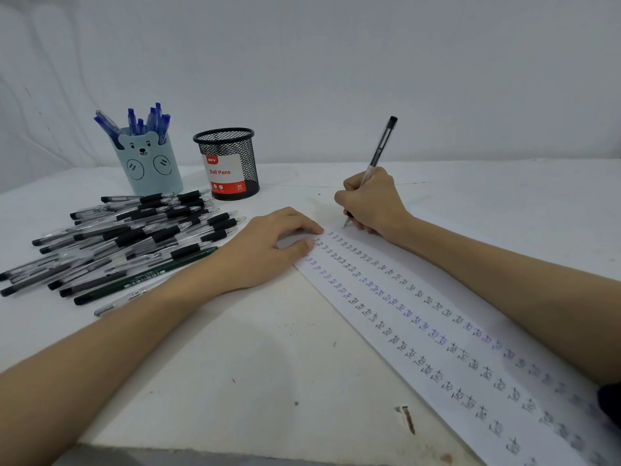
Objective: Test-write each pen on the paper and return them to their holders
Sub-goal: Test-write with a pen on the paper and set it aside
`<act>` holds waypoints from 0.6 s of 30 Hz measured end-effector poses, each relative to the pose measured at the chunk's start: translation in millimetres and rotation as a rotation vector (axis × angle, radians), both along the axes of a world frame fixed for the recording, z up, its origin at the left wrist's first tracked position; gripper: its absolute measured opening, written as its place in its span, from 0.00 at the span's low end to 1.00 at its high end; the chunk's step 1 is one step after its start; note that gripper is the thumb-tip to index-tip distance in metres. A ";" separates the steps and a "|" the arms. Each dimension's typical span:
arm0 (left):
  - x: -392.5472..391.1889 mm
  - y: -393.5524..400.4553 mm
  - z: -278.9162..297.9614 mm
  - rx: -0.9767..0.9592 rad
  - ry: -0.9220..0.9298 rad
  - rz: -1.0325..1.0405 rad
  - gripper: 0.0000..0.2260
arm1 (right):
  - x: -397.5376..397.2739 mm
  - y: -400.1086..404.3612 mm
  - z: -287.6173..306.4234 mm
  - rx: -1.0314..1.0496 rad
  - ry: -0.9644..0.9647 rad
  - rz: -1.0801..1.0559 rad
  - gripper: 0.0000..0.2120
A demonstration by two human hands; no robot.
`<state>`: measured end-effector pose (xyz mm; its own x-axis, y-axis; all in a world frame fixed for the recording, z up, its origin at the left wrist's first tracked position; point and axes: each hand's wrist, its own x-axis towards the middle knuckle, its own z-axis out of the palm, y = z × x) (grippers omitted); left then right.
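Well, her right hand (pixel 371 205) pinches 1 light, stiff black pen (pixel 375 163) low at its grip, left hand (pixel 268 245) flat beside it pinning the thin paper (pixel 437 331).

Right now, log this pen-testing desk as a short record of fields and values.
right hand: grips black pen, tip on the paper
left hand: rests on the paper's far end, fingers loosely bent
paper: rows of test marks, black and blue
bear holder: blue pens inside
mesh holder: no pens showing
pen pile: black pens loose on table, left of the left hand
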<state>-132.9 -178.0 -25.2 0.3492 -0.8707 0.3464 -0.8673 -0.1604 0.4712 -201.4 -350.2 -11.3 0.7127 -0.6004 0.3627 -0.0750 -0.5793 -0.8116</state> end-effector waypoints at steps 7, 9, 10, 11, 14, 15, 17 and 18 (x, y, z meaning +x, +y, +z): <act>-1.3 0.6 0.3 -0.003 0.008 -0.003 0.10 | -0.8 0.1 0.0 0.025 0.009 -0.026 0.18; -1.1 0.7 0.1 0.000 0.002 -0.004 0.10 | -0.6 0.2 0.2 0.029 0.008 -0.039 0.18; -1.0 0.7 0.0 0.002 0.001 -0.003 0.10 | -0.3 0.2 0.3 0.026 0.010 -0.038 0.18; -1.2 0.4 -0.1 0.004 0.002 -0.002 0.10 | -0.3 0.3 0.4 0.021 0.014 -0.036 0.18; -1.3 -0.4 -0.3 0.003 0.007 0.001 0.10 | -0.7 0.6 0.9 0.011 0.017 -0.047 0.18; -1.1 -0.4 -0.2 0.004 0.008 0.002 0.10 | -0.9 0.7 0.9 0.022 0.013 -0.048 0.18; -1.0 -0.2 0.2 0.015 0.007 0.007 0.10 | -0.9 0.5 0.5 0.032 0.011 -0.039 0.18; -1.2 -0.2 0.3 0.020 0.007 0.008 0.10 | -0.9 0.6 0.5 0.020 0.014 -0.038 0.18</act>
<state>-134.1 -178.1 -24.9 0.3587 -0.8744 0.3269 -0.8628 -0.1770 0.4735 -202.2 -349.6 -10.8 0.6941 -0.6343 0.3405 -0.1077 -0.5592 -0.8220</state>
